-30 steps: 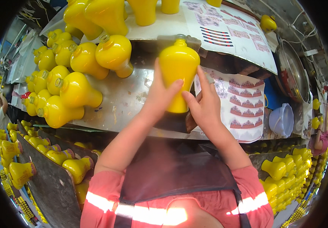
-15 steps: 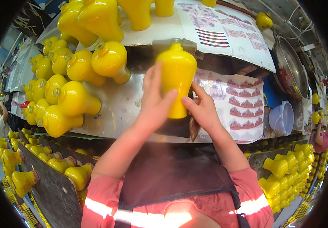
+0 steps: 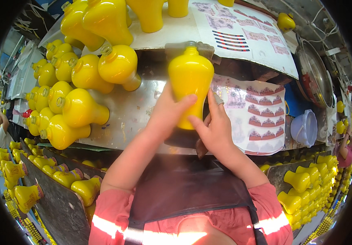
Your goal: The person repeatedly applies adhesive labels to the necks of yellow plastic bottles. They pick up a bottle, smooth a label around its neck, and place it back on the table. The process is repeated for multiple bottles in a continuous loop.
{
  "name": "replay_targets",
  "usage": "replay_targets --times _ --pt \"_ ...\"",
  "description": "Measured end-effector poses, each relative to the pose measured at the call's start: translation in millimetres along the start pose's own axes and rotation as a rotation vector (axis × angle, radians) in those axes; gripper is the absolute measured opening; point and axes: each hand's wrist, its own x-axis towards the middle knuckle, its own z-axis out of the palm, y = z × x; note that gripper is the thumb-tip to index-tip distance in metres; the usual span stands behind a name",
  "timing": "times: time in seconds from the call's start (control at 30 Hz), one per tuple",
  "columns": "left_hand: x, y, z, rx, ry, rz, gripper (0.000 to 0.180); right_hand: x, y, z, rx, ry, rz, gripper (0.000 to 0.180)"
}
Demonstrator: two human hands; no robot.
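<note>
Both hands grip a glossy yellow plastic vase-shaped bottle (image 3: 190, 83) upright over the metal tabletop (image 3: 133, 112).
Head view: left hand (image 3: 168, 112) and right hand (image 3: 214, 130) close their fingers on its lower body; similar yellow bottles (image 3: 76, 110) lie left, a sticker sheet (image 3: 261, 118) right.

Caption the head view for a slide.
Both hands, left hand and right hand, hold a yellow plastic bottle upright at a metal workbench.

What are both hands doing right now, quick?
Left hand: closed around the upright yellow bottle.
Right hand: fingers pressed on the same bottle's lower front.
</note>
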Motion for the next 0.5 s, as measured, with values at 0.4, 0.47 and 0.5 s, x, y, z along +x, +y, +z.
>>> replay_targets --times 0.4,0.47,0.5 --pt "-2.8 -12.4 -1.0 0.142 0.062 0.163 0.091 -20.7 -1.9 2.9 -0.089 0.083 -0.137 0.069" --pt "-3.8 -5.4 0.0 0.013 0.017 0.07 0.086 -22.5 -4.1 2.7 -0.06 0.045 -0.104 0.073" --pt "-4.7 -2.2 0.8 -0.059 -0.007 0.029 0.084 -22.7 -4.7 2.4 -0.044 0.034 -0.092 0.075"
